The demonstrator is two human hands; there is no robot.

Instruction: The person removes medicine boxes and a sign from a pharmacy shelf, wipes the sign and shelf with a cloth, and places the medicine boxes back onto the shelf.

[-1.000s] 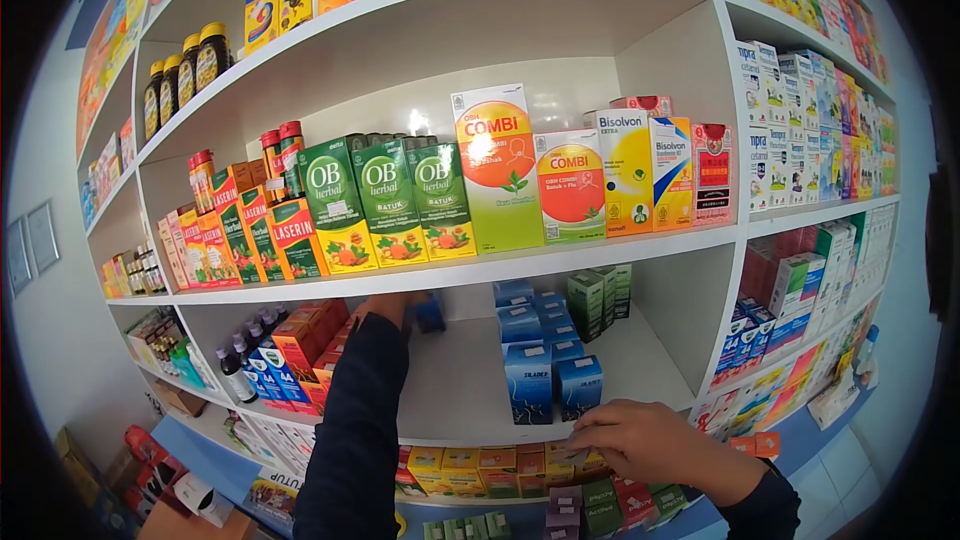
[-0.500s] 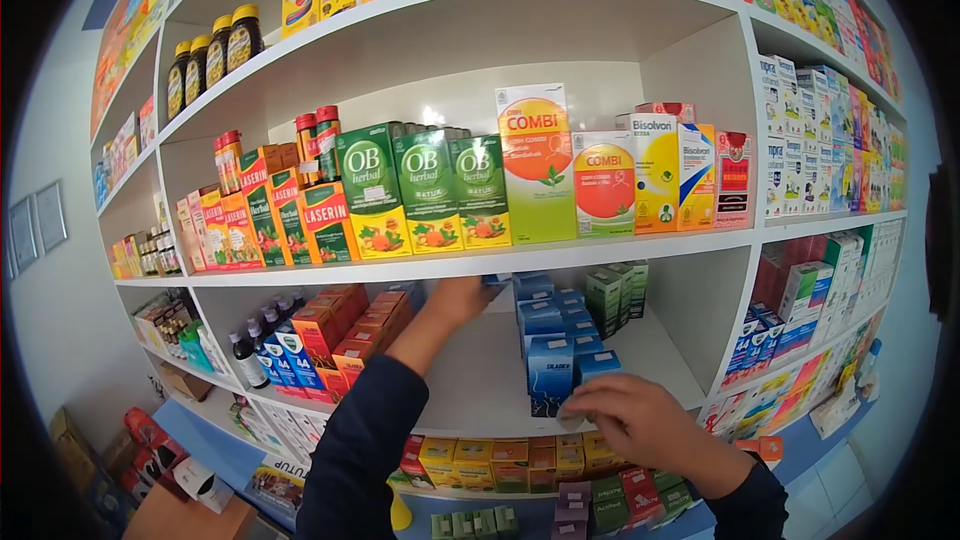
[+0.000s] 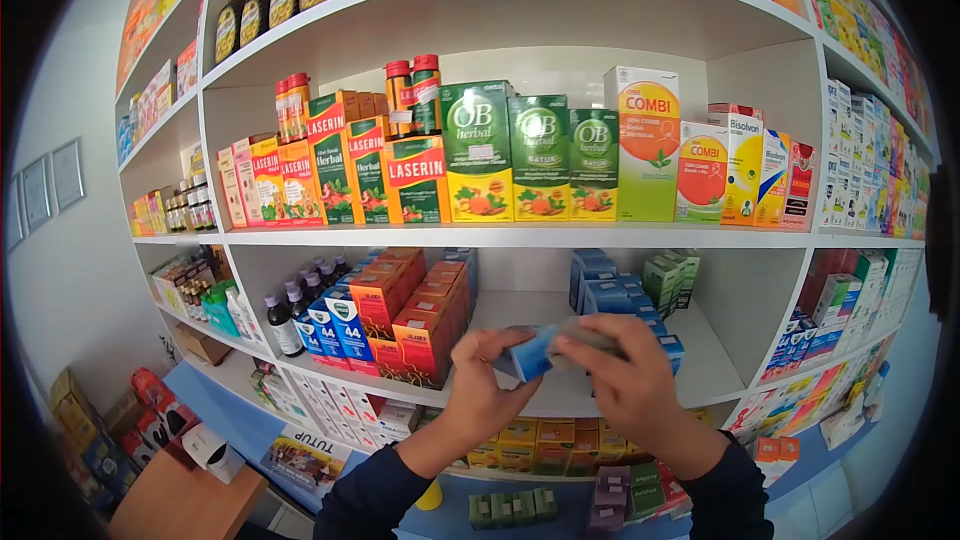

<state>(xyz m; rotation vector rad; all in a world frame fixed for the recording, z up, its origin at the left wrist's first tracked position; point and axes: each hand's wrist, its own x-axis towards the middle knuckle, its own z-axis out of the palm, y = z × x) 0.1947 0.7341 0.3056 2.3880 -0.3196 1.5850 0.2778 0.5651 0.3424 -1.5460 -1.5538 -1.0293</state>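
Observation:
My left hand (image 3: 482,380) is closed around a small blue medicine box (image 3: 530,352), held in front of the lower shelf. My right hand (image 3: 630,375) grips a folded greyish cloth (image 3: 597,338), blurred, pressed against or very close to the box's right end. Behind my right hand stand rows of similar blue boxes (image 3: 612,297). Orange-red boxes (image 3: 420,335) stand in rows left of my hands.
Above my hands runs a white shelf edge (image 3: 520,237), bearing green OB Herbal boxes (image 3: 478,155) and Combi boxes (image 3: 648,145). Dark bottles (image 3: 283,328) stand at the lower left. Small green boxes (image 3: 664,280) sit at the back right. Yellow boxes (image 3: 553,450) line the level below.
My left hand has come out from the back of the lower shelf with a blue box. My right hand has risen from the front blue boxes to meet it. The view has shifted left.

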